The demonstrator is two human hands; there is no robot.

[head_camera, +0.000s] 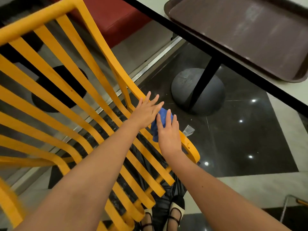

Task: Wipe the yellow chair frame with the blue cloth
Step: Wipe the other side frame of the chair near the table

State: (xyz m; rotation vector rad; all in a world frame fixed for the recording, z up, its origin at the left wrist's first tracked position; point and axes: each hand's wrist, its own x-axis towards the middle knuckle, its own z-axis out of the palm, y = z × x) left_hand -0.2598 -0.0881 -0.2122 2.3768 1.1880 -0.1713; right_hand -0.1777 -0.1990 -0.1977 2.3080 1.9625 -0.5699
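I can read no text, label, brand, number or sign anywhere in this head view.

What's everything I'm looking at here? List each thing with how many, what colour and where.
yellow chair frame: one, yellow slats, fills the left and centre.
blue cloth: one, blue, bunched on the chair's right rail under the fingers.
tray: one, dark brown, on the table at top right.
table: one, pale top with black edge, right side.
table base: one, dark grey dome with a black post, on the floor below the table.
red seat: one, dark red, top centre.
shoes: two, cream with black straps, bottom centre.
left hand: one, fingers straight, resting on the rail.
right hand: one, fingers straight, pressing the cloth.
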